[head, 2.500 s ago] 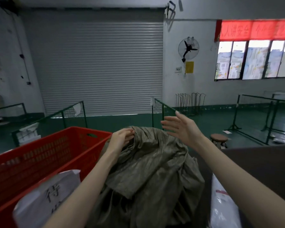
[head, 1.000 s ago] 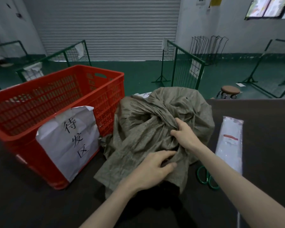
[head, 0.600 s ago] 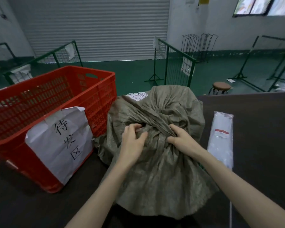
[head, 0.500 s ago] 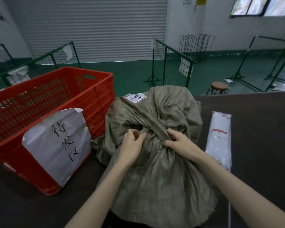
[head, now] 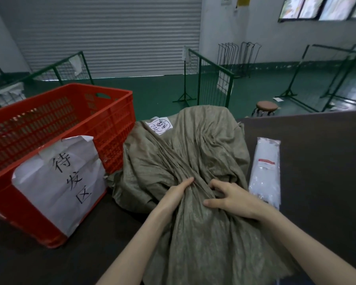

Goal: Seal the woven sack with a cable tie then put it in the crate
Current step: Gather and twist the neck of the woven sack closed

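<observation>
The olive woven sack lies on the dark bench, just right of the red crate, its cloth gathered into a pleated neck. The left hand and right hand squeeze that neck from either side, fingers curled into the folds. A white packet lies to the right.

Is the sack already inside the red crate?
No, the woven sack lies on the dark table beside the red crate, with both hands gathering its neck.
</observation>
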`<state>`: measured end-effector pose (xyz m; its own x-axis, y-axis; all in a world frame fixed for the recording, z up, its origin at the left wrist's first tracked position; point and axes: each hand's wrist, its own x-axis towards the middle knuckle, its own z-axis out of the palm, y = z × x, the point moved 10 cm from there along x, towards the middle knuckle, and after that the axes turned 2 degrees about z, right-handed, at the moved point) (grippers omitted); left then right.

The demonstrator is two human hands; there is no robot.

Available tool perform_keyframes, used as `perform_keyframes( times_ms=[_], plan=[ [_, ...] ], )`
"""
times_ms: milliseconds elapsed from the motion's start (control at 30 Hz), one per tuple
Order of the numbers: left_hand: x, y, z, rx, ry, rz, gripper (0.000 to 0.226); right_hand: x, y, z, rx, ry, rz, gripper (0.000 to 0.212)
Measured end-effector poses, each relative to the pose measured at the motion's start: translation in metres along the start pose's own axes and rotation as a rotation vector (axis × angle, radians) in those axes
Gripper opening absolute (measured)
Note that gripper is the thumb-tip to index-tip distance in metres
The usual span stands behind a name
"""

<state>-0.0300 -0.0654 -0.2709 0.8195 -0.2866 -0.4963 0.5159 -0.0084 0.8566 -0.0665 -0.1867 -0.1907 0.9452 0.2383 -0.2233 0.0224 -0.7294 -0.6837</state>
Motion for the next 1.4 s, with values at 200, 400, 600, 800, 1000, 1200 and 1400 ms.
perform_keyframes(
  times_ms=[200, 400, 600, 800, 1000, 1200, 1400],
  plan=[
    [-0.002, -0.017, 0.001, -0.138, 0.049, -0.083, 0.037, -0.008, 0.005, -0.003, -0.078, 0.021, 0.015, 0.033],
    [0.005, -0.021, 0.004, -0.189, 0.1, -0.013, 0.033, -0.013, -0.013, -0.025, -0.147, 0.275, -0.116, 0.044],
    [0.011, -0.013, 0.017, -0.221, 0.111, -0.006, 0.037, 0.001, -0.023, -0.051, -0.116, 0.442, -0.099, 0.07],
    [0.009, -0.001, 0.043, -0.403, -0.075, 0.011, 0.043, 0.027, -0.006, -0.018, 0.001, 0.192, 0.029, 0.093],
    [0.01, 0.001, 0.046, -0.527, -0.126, 0.023, 0.067, 0.023, -0.006, -0.02, -0.01, 0.252, 0.042, 0.054],
    [0.015, 0.022, 0.04, -0.609, -0.095, 0.114, 0.061, 0.009, -0.03, 0.002, -0.036, 0.182, -0.091, 0.038],
    [0.023, 0.008, 0.039, -0.475, -0.083, 0.015, 0.045, 0.002, -0.033, 0.021, -0.023, 0.067, -0.123, 0.038]
  ],
)
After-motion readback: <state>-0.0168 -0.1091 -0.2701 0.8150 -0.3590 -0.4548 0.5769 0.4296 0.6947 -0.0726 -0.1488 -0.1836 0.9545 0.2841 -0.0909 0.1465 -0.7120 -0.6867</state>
